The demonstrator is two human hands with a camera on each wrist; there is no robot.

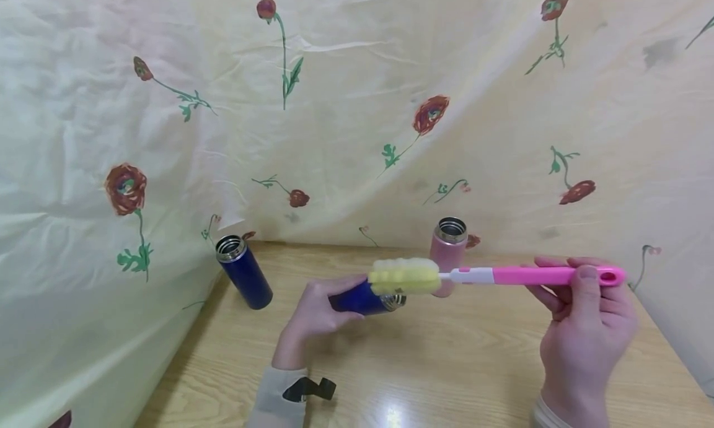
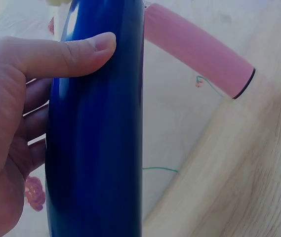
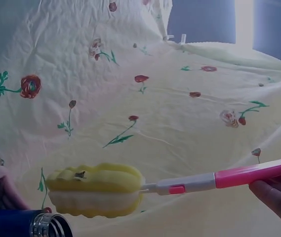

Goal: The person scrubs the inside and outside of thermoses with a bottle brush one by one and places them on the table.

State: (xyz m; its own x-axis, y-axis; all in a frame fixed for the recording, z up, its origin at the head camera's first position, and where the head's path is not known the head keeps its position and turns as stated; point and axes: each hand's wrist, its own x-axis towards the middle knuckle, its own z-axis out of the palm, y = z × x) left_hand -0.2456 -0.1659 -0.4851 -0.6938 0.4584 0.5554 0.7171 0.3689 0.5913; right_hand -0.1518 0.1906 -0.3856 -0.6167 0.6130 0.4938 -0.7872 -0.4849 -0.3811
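Blue bottle [image 1: 362,301] lies tipped on its side in my left grip [image 1: 320,308], thumb and fingers wrapped round its body, its uncapped mouth [image 1: 397,302] facing about 3 o'clock in the head view. My right grip [image 1: 588,332] pinches the brush [image 1: 474,275] by the far part of its pink handle [image 1: 532,276], thumb laid along it, and the shaft runs out toward 9 o'clock, ending in a yellow-and-white sponge head [image 1: 404,276]. So the bottle sits at 9 o'clock from my right grip, and the left is by far the nearer to its mouth.

What I judge everything turns on is how these two long axes stand. They run close to parallel, but they are not in line. From the head camera the sponge covers part of the bottle, its tip reaching past the rim toward 9 o'clock. The right wrist view puts the mouth at about 7 o'clock from the sponge, just beside it and apart; I cannot tell the depth between them.

On the desk [image 1: 457,366], a second blue bottle [image 1: 248,276] stands at 10 o'clock from my left grip, and a pink bottle [image 1: 448,249] at 2.
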